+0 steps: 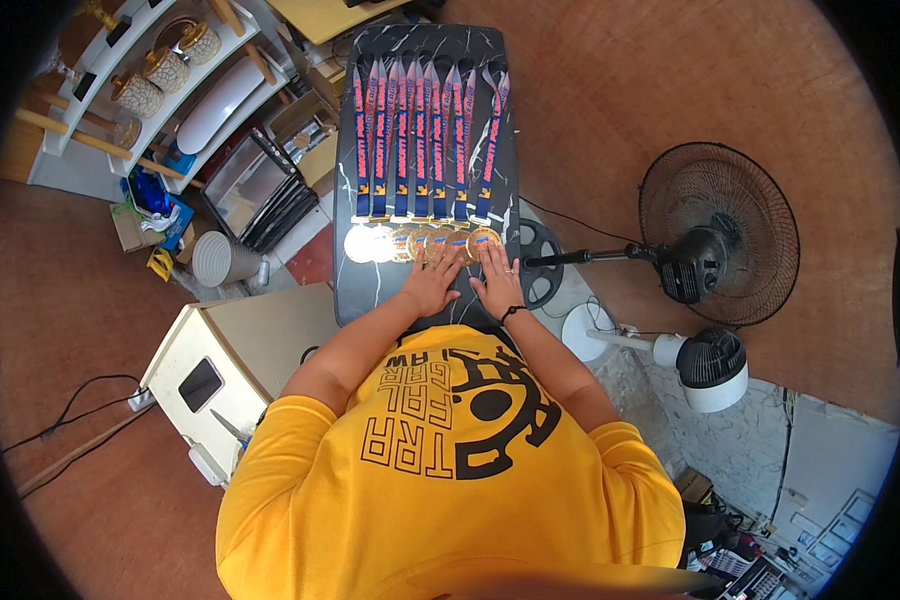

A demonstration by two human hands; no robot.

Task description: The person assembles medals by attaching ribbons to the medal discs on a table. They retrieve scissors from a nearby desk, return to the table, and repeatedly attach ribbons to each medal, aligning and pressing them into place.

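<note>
A row of shiny gold medals [368, 243] lies across the black marble-patterned table [370, 290], overlapping one another in the middle. Their blue and pink ribbons [402, 145] stretch side by side toward the far end. My left hand [435, 281] rests with fingers extended on the lower edges of the middle medals. Beside it, my right hand [497, 283] wears a ring and a dark bracelet, and its outstretched fingers touch the rightmost medal [483, 241]. Neither hand grips anything. Glare washes out the medals at the left end.
To the right stand a black pedestal fan [695, 262] and a smaller white fan [712, 370]. A cream cabinet [255, 325] is close on my left. Beyond it are a ribbed grey bin [225, 260], stacked dark frames [260, 190] and a white shelf [185, 130] with jars.
</note>
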